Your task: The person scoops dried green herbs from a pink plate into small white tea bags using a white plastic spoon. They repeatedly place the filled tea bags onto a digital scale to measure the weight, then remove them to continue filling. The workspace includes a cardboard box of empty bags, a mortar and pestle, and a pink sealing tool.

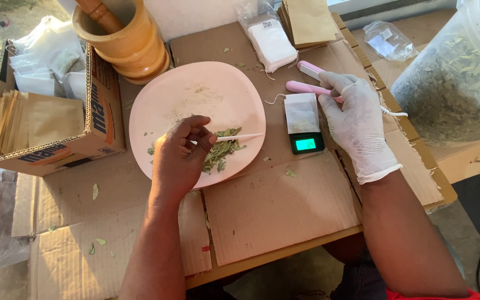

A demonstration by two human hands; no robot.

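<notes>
Pinching a thin white stick (pixel 240 136) between thumb and fingertips, the bare left hand (pixel 180 157) hovered over a pale pink plate (pixel 195 89), the stick's tip lying just above a small heap of dried green leaves (pixel 221 151) near the plate's front rim. The gloved right hand (pixel 356 119) rested open, fingers spread, touching a small white sachet (pixel 301 113) that lay on a pocket scale (pixel 305 143) with a lit green display, and overlapping a pink heat sealer (pixel 306 87) behind it. Flattened cardboard (pixel 284 205) covered the bench. Toward the far edge stood a wooden mortar and pestle (pixel 123 39), a bag of white sachets (pixel 272 41) and brown paper envelopes (pixel 309 21). A cardboard box (pixel 98 105) of packets sat at the left edge, a clear tub of dried leaves (pixel 456 78) at the right.
</notes>
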